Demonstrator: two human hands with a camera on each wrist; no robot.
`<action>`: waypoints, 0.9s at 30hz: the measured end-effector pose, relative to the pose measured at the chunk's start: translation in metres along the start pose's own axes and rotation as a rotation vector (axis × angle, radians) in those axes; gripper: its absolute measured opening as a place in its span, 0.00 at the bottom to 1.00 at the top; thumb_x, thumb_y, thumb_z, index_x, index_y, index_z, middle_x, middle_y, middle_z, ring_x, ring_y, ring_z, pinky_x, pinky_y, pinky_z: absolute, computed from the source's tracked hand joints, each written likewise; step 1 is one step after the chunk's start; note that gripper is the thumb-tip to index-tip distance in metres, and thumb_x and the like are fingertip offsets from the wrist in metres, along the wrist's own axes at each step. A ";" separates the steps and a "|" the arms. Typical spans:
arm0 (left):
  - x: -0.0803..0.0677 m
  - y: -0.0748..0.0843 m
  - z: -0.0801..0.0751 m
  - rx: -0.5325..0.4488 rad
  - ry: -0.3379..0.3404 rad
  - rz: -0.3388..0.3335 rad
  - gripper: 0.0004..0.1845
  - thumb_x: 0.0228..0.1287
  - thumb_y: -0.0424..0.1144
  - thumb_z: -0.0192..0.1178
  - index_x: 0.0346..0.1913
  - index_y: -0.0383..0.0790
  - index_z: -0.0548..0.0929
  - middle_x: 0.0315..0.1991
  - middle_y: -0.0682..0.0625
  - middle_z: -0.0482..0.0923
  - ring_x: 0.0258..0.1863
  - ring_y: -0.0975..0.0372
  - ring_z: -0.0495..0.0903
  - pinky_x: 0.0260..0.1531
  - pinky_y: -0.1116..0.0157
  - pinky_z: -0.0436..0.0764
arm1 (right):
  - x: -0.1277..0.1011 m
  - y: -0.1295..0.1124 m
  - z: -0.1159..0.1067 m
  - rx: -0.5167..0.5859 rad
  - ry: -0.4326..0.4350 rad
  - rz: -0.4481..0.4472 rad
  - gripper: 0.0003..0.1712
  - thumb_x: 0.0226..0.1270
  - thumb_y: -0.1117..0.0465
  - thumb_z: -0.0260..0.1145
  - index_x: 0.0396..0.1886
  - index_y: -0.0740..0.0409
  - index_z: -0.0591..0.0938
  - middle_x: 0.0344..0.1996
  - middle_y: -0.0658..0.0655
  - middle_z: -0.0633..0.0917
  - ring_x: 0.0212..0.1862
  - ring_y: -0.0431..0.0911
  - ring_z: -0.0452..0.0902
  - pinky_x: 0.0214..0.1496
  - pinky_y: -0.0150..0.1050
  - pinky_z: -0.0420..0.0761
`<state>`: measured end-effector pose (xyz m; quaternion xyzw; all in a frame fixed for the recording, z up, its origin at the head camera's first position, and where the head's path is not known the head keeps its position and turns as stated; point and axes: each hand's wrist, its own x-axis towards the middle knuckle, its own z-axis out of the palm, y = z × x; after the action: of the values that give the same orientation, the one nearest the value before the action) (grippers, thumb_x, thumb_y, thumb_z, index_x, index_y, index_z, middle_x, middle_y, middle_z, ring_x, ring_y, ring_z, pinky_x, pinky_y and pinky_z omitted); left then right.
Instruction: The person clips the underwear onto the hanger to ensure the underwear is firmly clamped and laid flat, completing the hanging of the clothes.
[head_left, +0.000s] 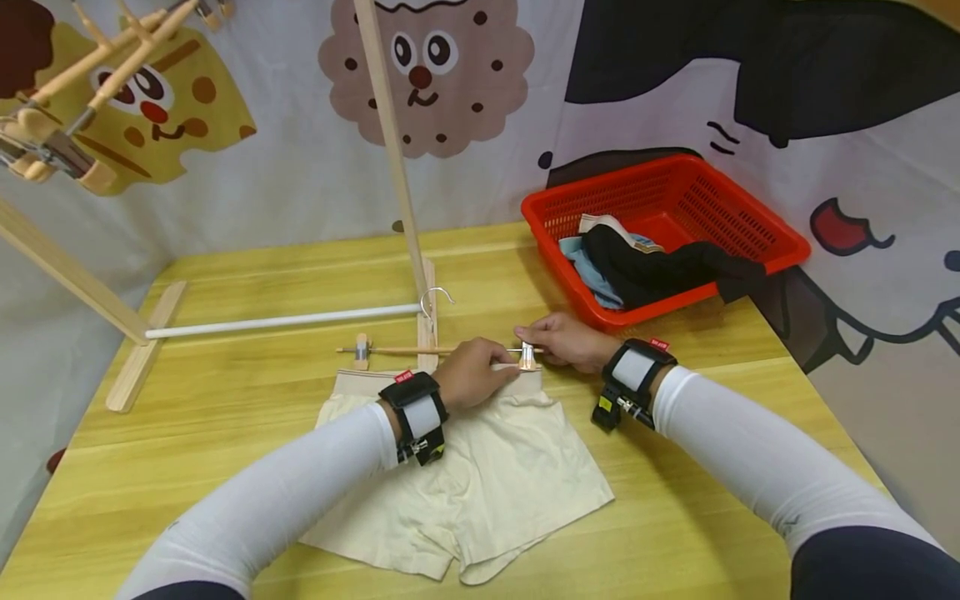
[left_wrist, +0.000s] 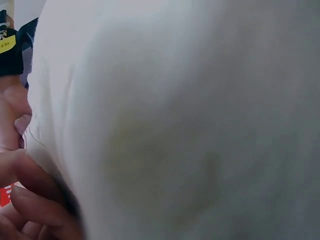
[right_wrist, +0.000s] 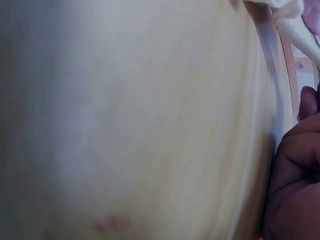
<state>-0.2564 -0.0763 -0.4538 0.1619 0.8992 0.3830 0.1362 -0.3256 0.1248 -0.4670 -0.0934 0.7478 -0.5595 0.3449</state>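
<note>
Cream shorts (head_left: 480,483) lie flat on the table, waistband toward the clothes rack. Along that waistband lies a wooden clip hanger (head_left: 408,351) with a metal hook (head_left: 437,293). My right hand (head_left: 576,340) pinches the hanger's right clip (head_left: 527,357), which stands at the waistband's right end. Just left of this clip, my left hand (head_left: 474,373) grips the waistband between thumb and curled fingers. The left clip (head_left: 362,352) sits above the waistband's left part, with no hand on it. Shorts cloth (left_wrist: 175,125) fills most of the left wrist view.
A red basket (head_left: 577,283) with dark and blue clothes (head_left: 652,267) stands at the back right. On the left is a wooden rack with a white crossbar (head_left: 285,321). More wooden clip hangers (head_left: 105,75) hang at upper left. A printed cloth (head_left: 285,167) backs the table (head_left: 240,450).
</note>
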 end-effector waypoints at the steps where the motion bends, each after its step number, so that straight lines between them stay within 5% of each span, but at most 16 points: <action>1: 0.000 0.000 0.000 0.004 0.003 0.003 0.08 0.69 0.45 0.64 0.38 0.47 0.89 0.37 0.55 0.87 0.29 0.66 0.78 0.34 0.68 0.77 | 0.000 0.000 0.000 -0.003 -0.002 0.002 0.21 0.78 0.52 0.58 0.22 0.50 0.84 0.16 0.43 0.68 0.20 0.37 0.63 0.45 0.33 0.77; 10: -0.004 0.002 -0.001 0.046 -0.006 -0.007 0.11 0.69 0.45 0.64 0.46 0.44 0.88 0.43 0.51 0.88 0.31 0.66 0.80 0.34 0.67 0.79 | 0.001 0.000 -0.003 -0.071 -0.037 0.014 0.23 0.77 0.47 0.58 0.22 0.52 0.81 0.12 0.45 0.63 0.13 0.39 0.56 0.20 0.30 0.59; 17: -0.013 -0.002 -0.008 0.152 0.033 0.008 0.11 0.67 0.46 0.65 0.49 0.48 0.87 0.43 0.54 0.86 0.36 0.64 0.82 0.38 0.64 0.80 | -0.001 0.000 -0.003 -0.133 -0.030 -0.002 0.27 0.75 0.43 0.60 0.22 0.58 0.74 0.09 0.48 0.61 0.11 0.42 0.55 0.17 0.33 0.56; 21: -0.030 -0.006 -0.022 0.233 0.090 0.006 0.12 0.66 0.43 0.65 0.51 0.46 0.86 0.46 0.52 0.86 0.44 0.61 0.84 0.45 0.60 0.82 | -0.001 0.000 -0.002 -0.174 -0.024 0.013 0.29 0.74 0.41 0.60 0.21 0.58 0.74 0.08 0.48 0.63 0.11 0.42 0.58 0.17 0.33 0.59; 27: -0.067 -0.030 -0.052 0.299 0.177 -0.049 0.11 0.65 0.42 0.67 0.49 0.46 0.86 0.42 0.52 0.85 0.35 0.63 0.82 0.31 0.66 0.79 | -0.001 -0.004 0.001 -0.233 -0.007 0.046 0.29 0.73 0.41 0.60 0.20 0.57 0.73 0.08 0.50 0.66 0.11 0.43 0.63 0.17 0.33 0.64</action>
<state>-0.2201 -0.1563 -0.4326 0.1239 0.9584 0.2541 0.0404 -0.3249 0.1231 -0.4626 -0.1177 0.8085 -0.4604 0.3471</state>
